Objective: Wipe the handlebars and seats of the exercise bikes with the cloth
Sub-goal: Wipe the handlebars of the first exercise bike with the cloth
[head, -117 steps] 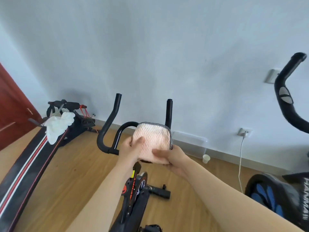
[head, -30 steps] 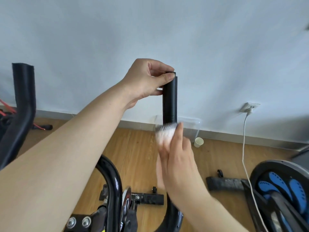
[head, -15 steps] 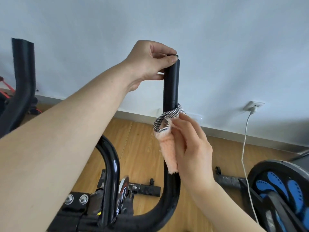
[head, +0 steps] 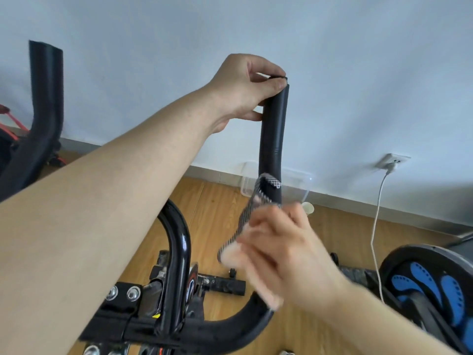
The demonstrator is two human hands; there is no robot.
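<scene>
The right upright of the black handlebar (head: 273, 129) rises in the middle of the head view. My left hand (head: 245, 85) grips its top end, thumb and fingers curled round the foam. My right hand (head: 284, 254) holds the pink cloth (head: 252, 213) with a checked black-and-white edge, wrapped round the lower part of the same bar; the hand is blurred. The left upright of the handlebar (head: 42, 103) stands at the far left. The centre loop (head: 179, 242) and stem clamp sit below my left forearm. No seat is in view.
A second machine with blue pedals (head: 432, 285) stands at the lower right. A white cable (head: 376, 226) hangs from a wall socket (head: 393, 160). A clear plastic box (head: 294, 180) and a paper cup (head: 308, 207) sit by the skirting. Red straps (head: 10, 124) show at the far left.
My right hand has slid the cloth down the right upright, from mid-bar towards the bend. My left hand stays on the top end. Earlier, both hands held the folded cloth.
</scene>
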